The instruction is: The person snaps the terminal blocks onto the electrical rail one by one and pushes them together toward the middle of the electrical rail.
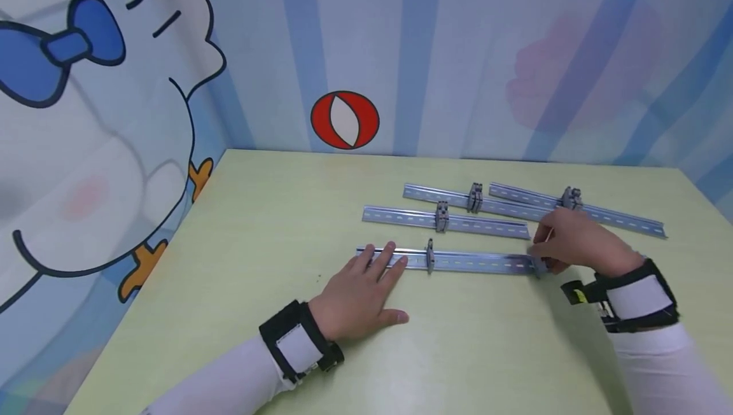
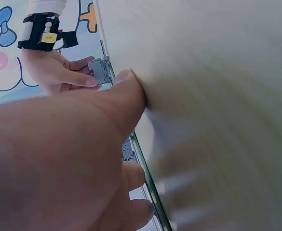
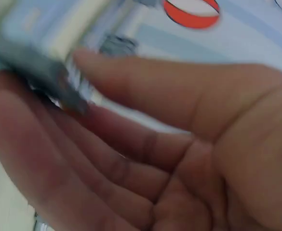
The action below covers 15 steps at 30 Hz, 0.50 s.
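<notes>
Writing: none legible. Your left hand (image 1: 361, 291) presses flat on the nearest rail (image 1: 469, 261); your right hand (image 1: 575, 242) pinches a grey clip (image 2: 100, 70) at its far end.

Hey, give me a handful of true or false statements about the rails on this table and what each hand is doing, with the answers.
1. Four metal rails lie on the table. True.
2. The left hand lies with straight fingers on the left end of the nearest rail. True.
3. The right hand rests flat on bare table, away from every rail. False: it holds a grey terminal block at the right end of the nearest rail.
4. The nearest rail carries no block along its length. False: one grey block sits near its middle.
5. A red and white oval mark is on the wall behind the table. True.
</notes>
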Available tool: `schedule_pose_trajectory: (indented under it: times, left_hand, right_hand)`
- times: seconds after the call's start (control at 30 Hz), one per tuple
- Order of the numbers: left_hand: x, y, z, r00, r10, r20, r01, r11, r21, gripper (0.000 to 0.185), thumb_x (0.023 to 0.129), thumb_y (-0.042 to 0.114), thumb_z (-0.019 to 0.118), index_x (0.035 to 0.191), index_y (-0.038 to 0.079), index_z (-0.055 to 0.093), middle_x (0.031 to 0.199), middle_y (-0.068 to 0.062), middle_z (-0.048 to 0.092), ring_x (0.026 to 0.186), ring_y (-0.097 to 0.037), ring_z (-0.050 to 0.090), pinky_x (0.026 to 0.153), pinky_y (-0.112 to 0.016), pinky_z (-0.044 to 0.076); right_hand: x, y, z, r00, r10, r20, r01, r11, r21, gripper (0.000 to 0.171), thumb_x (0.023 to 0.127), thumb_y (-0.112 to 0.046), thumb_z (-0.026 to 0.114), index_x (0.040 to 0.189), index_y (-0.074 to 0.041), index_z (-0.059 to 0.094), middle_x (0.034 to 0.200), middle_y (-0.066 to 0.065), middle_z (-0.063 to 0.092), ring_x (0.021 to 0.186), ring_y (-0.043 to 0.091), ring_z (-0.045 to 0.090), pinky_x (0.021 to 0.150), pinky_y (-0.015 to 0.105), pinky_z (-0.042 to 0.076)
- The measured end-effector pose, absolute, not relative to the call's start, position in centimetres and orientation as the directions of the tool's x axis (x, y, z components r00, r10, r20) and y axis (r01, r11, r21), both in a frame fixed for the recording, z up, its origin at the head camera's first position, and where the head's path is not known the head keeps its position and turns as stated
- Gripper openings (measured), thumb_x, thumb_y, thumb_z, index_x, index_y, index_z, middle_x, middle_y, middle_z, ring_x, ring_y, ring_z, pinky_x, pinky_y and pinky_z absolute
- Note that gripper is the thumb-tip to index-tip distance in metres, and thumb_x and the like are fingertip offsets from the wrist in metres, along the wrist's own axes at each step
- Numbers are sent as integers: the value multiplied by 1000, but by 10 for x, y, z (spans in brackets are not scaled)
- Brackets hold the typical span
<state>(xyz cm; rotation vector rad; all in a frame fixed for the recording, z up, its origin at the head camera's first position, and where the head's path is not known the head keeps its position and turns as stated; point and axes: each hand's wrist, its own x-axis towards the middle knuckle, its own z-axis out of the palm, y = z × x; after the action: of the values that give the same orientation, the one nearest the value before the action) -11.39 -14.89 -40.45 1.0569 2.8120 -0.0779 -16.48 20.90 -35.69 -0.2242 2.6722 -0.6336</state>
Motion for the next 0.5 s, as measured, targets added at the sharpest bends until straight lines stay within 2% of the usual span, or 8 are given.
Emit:
schedule_pose_trajectory:
  times: [0.07,0.2,0.33,0.5]
  left_hand:
    - [-113,-148,-403,-743,653,-146,660,751,6,83,96,64,40,157,12,19,162,-16,12,146,-41,19,118,-48,23]
    - [-112,-148,-401,-744,652,-147,658,753,9,82,96,63,42,156,11,20,162,-16,13,146,-41,20,117,-48,25]
    - [-112,-151,-401,-752,644,-143,650,760,6,83,95,63,42,156,12,20,162,-15,13,146,-40,20,117,-48,25]
    - [-113,-151,-403,-748,650,-138,654,756,14,83,95,64,42,157,12,20,162,-15,12,146,-41,19,118,-48,24]
  right_hand:
    - [-166,223,-354,-882,-270,-386,-23,842,-538,33,91,-21,67,108,7,67,83,5,71,72,18,70,65,36,59]
    - [-167,244,-350,-832,-331,-445,58,746,-664,50,92,-23,67,126,12,56,95,11,73,84,26,71,73,37,60]
    - [-170,250,-351,-802,-383,-458,99,671,-735,56,91,-21,69,130,14,52,101,15,72,90,30,72,77,38,59]
    - [-173,250,-357,-790,-412,-454,103,641,-761,56,90,-18,70,130,16,51,109,20,70,93,29,71,80,39,58]
